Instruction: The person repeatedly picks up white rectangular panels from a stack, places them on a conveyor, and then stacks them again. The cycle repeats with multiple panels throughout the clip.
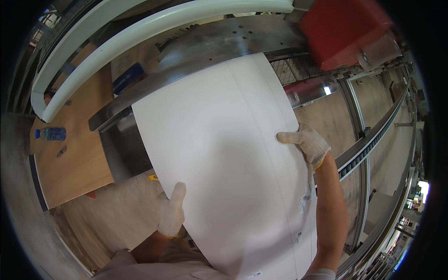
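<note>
A large, flat white sheet (219,140) with long straight crease-like lines along its right side stretches from in front of my body to a grey metal machine bed (228,42). My left hand (171,212), in a knitted white glove, grips the sheet's left edge, its thumb on top and the other fingers hidden beneath. Farther forward, my right hand (308,143), gloved the same way, holds the right edge, with its thumb lying on the upper face. Several small printed labels (297,238) show on the sheet's near right part.
A red machine part (345,32) stands at the far right, and a white curved tube rail (154,29) arches across the far left. The wooden table (81,161) at left carries a water bottle (50,134) and a blue box (129,78). A roller track (368,144) runs along the right.
</note>
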A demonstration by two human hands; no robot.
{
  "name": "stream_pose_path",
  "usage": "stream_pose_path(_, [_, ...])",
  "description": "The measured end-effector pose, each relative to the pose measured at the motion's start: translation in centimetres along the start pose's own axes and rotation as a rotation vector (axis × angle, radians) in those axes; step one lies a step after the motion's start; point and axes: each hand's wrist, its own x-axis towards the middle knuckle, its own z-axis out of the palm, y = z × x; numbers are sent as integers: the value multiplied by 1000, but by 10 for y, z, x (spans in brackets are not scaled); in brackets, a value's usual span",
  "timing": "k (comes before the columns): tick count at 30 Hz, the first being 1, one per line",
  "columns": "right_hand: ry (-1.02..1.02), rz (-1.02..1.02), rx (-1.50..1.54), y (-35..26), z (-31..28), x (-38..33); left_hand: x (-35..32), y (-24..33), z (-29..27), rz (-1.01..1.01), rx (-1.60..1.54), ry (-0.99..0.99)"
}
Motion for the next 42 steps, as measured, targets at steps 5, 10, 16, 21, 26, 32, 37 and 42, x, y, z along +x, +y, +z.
stream_pose_path(5, [15, 10, -10, -2, -29, 9, 9, -7, 25, -17, -46, -50])
stream_pose_path(10, [22, 32, 15, -1, -70, 23, 14, -6, 68, -2, 13, -85])
stream_pose_path(16, [80, 28, -108, 2, -142, 54, 27, -16, 139, 56, 129, -25])
stream_pose_path(21, [-14, -15, 32, 2, -201, 71, 45, -35, 200, 99, 108, 0])
stream_pose_path(26, [2, -52, 98, 5, -271, 95, 61, -57, 272, 128, 45, -34])
stream_pose_path(32, [14, -30, 40, 11, -365, 130, 80, -73, 364, 174, 96, -70])
stream_pose_path(37, [133, -56, 63, 1, -368, 80, 31, -37, 375, 281, 100, -86])
stream_pose_path(42, [309, -32, -126, -16, -332, 11, -18, 8, 320, 169, 324, -84])
